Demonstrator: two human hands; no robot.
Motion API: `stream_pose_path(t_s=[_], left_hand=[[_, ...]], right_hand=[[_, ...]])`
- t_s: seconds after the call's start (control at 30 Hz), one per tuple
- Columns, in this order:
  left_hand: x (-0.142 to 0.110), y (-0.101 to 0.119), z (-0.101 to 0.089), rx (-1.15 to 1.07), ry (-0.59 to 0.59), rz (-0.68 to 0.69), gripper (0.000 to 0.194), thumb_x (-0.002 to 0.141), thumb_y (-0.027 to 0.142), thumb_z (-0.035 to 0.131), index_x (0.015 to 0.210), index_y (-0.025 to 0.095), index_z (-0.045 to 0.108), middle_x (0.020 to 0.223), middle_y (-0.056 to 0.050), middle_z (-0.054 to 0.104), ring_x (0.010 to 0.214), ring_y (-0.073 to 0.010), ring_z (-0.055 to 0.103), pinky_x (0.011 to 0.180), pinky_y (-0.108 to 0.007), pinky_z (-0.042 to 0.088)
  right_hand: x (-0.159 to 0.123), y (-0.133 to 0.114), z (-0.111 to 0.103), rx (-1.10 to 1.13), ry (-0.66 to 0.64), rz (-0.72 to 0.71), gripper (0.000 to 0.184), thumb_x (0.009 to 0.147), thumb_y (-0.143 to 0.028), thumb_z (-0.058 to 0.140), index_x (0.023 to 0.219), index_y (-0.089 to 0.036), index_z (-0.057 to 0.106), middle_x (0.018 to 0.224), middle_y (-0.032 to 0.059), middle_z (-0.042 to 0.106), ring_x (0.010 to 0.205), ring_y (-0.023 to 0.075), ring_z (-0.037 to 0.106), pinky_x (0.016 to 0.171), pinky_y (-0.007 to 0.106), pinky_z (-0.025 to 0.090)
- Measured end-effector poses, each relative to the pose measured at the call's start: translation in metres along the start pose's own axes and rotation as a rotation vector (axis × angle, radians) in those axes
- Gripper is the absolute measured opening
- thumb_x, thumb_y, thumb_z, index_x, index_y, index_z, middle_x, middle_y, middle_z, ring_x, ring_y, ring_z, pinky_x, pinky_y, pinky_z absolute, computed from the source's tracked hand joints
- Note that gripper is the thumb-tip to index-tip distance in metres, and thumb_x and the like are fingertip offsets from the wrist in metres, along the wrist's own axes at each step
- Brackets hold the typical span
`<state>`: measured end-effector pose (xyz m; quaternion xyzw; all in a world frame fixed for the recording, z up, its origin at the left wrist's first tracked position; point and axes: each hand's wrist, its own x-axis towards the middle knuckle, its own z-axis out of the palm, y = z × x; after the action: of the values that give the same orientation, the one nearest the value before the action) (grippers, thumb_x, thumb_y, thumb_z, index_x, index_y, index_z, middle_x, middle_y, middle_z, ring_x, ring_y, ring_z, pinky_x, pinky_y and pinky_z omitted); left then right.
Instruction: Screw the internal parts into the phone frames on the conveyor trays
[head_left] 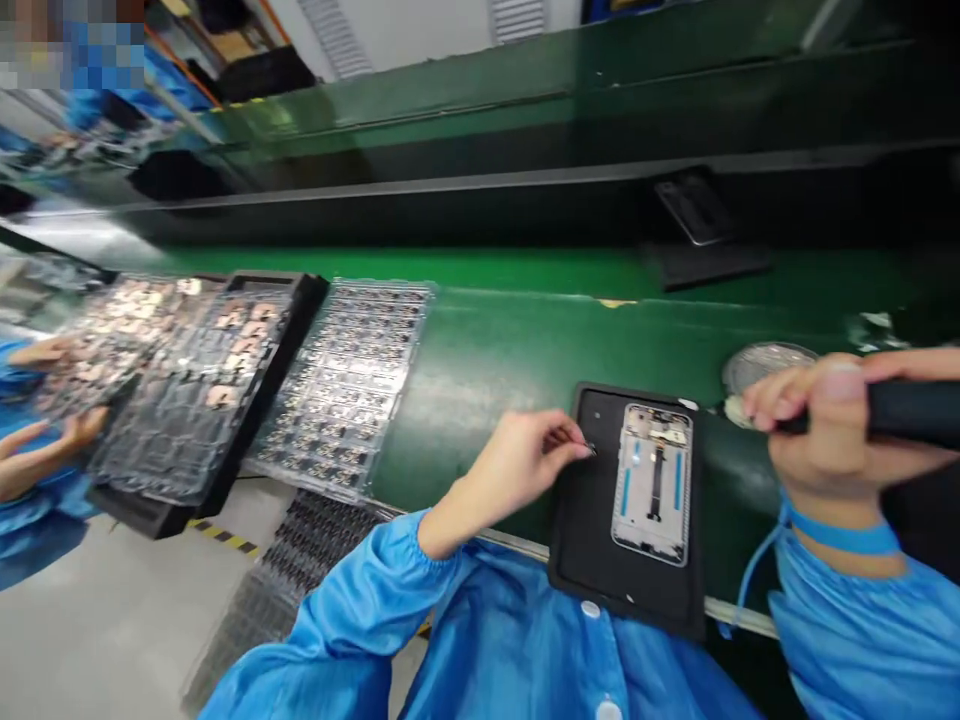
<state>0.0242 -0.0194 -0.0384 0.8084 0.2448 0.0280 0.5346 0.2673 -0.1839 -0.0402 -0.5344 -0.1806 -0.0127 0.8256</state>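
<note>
My left hand (525,462) is pinched on a tiny dark part (590,448), held just left of an open phone frame (652,482). The frame lies face up in a black holder (585,540) on the green bench. My right hand (817,420) is wrapped round a black electric screwdriver (911,412) that lies level, its tip pointing left over a small round dish (765,362) beside the holder. Both sleeves are blue, and a blue wrist strap (844,535) circles my right wrist.
Clear trays of small parts (341,385) and a black tray stack (195,400) lie to the left. Another person's hands (45,420) in blue sleeves work there. A phone on a black holder (694,215) rides the dark conveyor behind. More trays (300,560) sit below the bench edge.
</note>
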Motion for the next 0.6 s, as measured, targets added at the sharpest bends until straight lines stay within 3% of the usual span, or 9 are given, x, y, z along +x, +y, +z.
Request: stream_pose_path(t_s=[0.1,0.17,0.27,0.4,0.6], left_hand=[[-0.003,0.019,0.041,0.128,-0.168,0.073,0.008,0.112,0.025,0.087,0.105,0.023,0.089,0.111,-0.006,0.091,0.109,-0.0264,0.082,0.105,-0.042,0.063],[-0.002,0.027,0.058,0.248,-0.237,0.119,0.008,0.113,0.029,0.088,0.107,0.024,0.091,0.119,-0.008,0.091,0.121,-0.0310,0.076,0.112,-0.049,0.058],[-0.002,0.030,0.076,0.340,-0.339,0.114,0.011,0.116,0.031,0.085,0.110,0.024,0.091,0.118,-0.008,0.091,0.121,-0.0326,0.070,0.110,-0.053,0.050],[-0.003,0.028,0.087,0.388,-0.388,0.087,0.013,0.118,0.029,0.082,0.111,0.023,0.090,0.116,-0.007,0.092,0.120,-0.0325,0.067,0.108,-0.054,0.045],[-0.002,0.032,0.085,0.358,-0.379,0.051,0.009,0.118,0.025,0.084,0.112,0.022,0.091,0.118,-0.005,0.093,0.123,-0.0299,0.068,0.112,-0.050,0.043]], right_hand=[[0.005,0.007,0.001,-0.076,-0.180,-0.186,0.047,0.096,-0.053,0.096,0.102,-0.032,0.055,0.060,-0.0118,0.055,0.042,0.0165,0.051,0.046,0.034,0.051],[0.006,0.008,0.001,-0.093,-0.197,-0.177,0.048,0.100,-0.055,0.095,0.103,-0.031,0.054,0.063,-0.0124,0.055,0.043,0.0149,0.053,0.048,0.033,0.052],[0.007,0.006,-0.001,-0.109,-0.201,-0.129,0.046,0.103,-0.054,0.096,0.104,-0.032,0.056,0.069,-0.0112,0.057,0.047,0.0137,0.056,0.051,0.034,0.056],[0.008,0.004,-0.002,-0.102,-0.212,-0.104,0.043,0.107,-0.055,0.094,0.103,-0.034,0.057,0.070,-0.0109,0.055,0.048,0.0137,0.056,0.049,0.035,0.055],[0.012,0.012,0.000,-0.093,-0.207,-0.177,0.045,0.106,-0.058,0.095,0.101,-0.033,0.058,0.067,-0.0111,0.052,0.044,0.0140,0.053,0.043,0.035,0.049]])
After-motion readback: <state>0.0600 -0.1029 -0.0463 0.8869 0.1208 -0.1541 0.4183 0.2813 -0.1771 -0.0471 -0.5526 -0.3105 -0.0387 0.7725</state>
